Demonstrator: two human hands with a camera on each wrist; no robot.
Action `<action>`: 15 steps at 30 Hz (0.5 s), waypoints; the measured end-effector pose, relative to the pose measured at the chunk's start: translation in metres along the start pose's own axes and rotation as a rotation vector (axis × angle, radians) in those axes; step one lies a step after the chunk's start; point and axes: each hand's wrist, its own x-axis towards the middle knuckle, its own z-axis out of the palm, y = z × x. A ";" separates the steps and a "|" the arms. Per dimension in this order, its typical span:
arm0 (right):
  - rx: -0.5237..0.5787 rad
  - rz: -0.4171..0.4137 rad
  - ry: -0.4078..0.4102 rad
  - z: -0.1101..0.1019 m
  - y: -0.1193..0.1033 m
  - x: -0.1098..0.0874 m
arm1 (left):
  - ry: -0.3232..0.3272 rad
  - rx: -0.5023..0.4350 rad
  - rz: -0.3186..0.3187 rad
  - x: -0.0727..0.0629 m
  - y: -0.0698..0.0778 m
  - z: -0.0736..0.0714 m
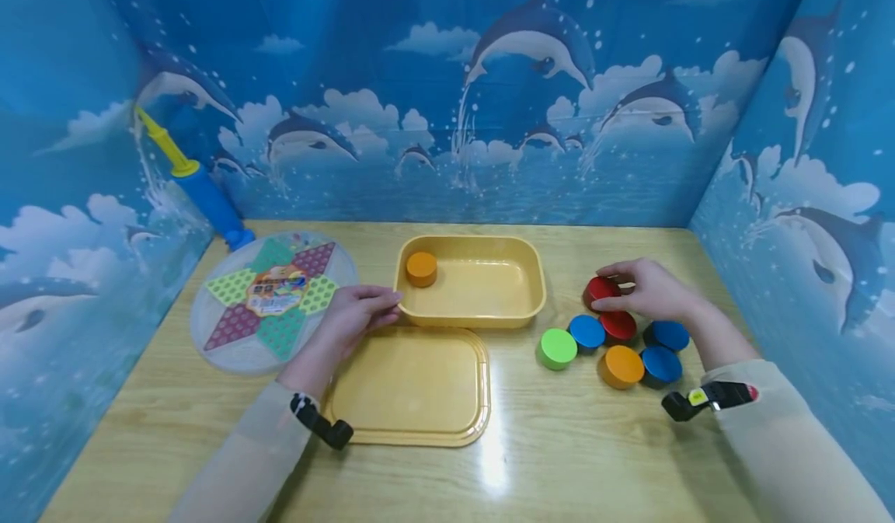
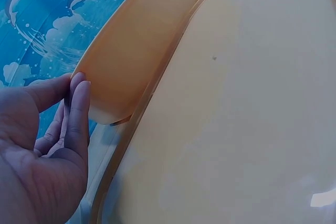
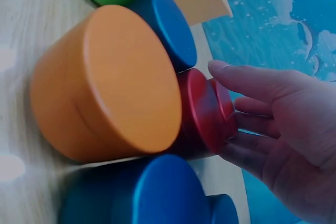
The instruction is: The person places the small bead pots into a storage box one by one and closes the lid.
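Gripping the far red cylinder (image 1: 600, 288), the right hand (image 1: 653, 290) sets its thumb on the near side and its curled fingers on the far side. The pictures do not show how firmly they press.

Caution: a sideways pull could knock the near red cylinder (image 1: 618, 327), which sits directly against the held piece. Contact there could in turn disturb the blue cylinder (image 1: 586, 334) and the orange cylinder (image 1: 621, 367) (both are close neighbours). A shallow hold on the smooth wall could let the piece slip or tilt; a straight lift would lower either risk.

The left hand (image 1: 353, 317) pinches the left end of the yellow container (image 1: 505, 274) between thumb and fingertips. Excess pressure at that end could tip or slide the container and roll the loose orange piece (image 1: 422, 270) inside it.

Position: the far red cylinder lies on the table between right thumb and fingers, outside the container and to its right. The flat yellow lid (image 1: 412, 387) lies on the near side of the container, below the left hand.
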 end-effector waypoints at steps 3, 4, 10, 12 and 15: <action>0.025 0.004 -0.007 0.003 0.001 0.002 | -0.002 -0.003 0.002 -0.001 0.001 -0.001; 0.030 0.008 -0.009 0.004 0.001 0.002 | -0.003 -0.004 0.002 -0.001 0.001 -0.001; 0.004 0.036 0.006 0.007 0.000 0.004 | -0.005 -0.012 0.004 -0.001 0.000 -0.001; -0.015 0.051 0.016 0.009 -0.001 0.004 | -0.006 -0.016 0.005 -0.001 -0.001 -0.001; -0.017 0.075 0.030 0.010 -0.002 0.004 | -0.011 -0.026 0.007 -0.001 0.000 -0.001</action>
